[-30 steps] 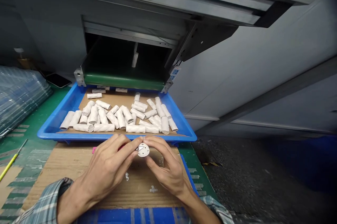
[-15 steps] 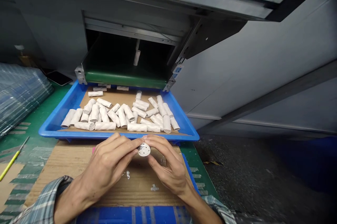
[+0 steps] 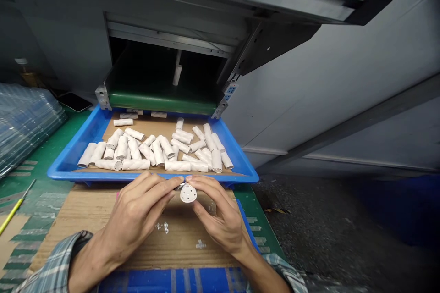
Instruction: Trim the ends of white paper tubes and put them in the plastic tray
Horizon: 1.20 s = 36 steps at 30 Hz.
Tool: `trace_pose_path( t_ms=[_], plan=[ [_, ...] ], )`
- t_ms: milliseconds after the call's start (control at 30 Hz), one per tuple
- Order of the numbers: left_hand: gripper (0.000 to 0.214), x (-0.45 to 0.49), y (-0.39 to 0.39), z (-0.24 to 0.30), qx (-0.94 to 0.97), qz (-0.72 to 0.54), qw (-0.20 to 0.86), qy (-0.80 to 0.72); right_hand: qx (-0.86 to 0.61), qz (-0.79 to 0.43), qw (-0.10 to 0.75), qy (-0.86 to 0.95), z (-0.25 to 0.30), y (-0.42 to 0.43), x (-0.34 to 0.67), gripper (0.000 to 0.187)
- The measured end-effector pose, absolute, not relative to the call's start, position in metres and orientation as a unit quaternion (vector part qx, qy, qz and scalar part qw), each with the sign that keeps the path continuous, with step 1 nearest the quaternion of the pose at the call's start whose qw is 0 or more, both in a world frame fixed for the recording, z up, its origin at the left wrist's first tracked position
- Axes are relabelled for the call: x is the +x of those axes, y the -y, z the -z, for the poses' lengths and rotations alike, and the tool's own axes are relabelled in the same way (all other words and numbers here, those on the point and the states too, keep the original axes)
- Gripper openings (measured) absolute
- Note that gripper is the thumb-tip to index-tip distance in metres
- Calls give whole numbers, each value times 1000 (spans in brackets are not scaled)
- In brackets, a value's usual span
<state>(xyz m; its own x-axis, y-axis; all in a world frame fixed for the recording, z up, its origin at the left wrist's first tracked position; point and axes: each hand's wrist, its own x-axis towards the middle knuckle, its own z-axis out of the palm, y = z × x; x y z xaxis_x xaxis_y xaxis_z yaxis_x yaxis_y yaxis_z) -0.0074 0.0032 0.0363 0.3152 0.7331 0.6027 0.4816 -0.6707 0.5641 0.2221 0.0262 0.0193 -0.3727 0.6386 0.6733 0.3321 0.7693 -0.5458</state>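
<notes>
left hand [image 3: 135, 217] and right hand [image 3: 220, 219] pinch the white perforated disc [image 3: 188, 193] by its edge, just off the blue tray [image 3: 151, 176] rim (thin contact, we think). a slip could drop it onto the cardboard [image 3: 85, 206] or among the white tubes [image 3: 175, 166].

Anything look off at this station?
Yes: white crumbs lie loose on the cardboard sheet, with a second small patch to the right. They sit below the white disc in the right hand. Their source can't be told.
</notes>
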Motion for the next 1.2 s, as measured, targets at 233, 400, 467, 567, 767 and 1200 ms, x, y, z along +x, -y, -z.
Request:
trace_pose_path(
  t_ms=[233, 400, 467, 567, 767, 1200],
  plan=[
    [30, -3, -3, -38, 809, -441, 119, -370, -302, -158, 477, 810, -19, -26, 221, 41],
    [30, -4, -2, -39, 813, -433, 113, -372, -303, -142, 475, 814, -20, -27, 221, 43],
    [30, -4, -3, -38, 816, -426, 110, -376, -305, -123, 471, 819, -21, -28, 221, 43],
    [32, -4, -4, -35, 821, -409, 82, -389, -305, -90, 464, 827, -21, -29, 221, 42],
    [40, -4, -1, -29, 821, -381, -101, -412, -312, -128, 469, 816, -19, -28, 221, 41],
    [20, -5, -18, -11, 779, -411, -52, -471, -251, -178, 520, 797, -23, -22, 221, 40]
  ],
)
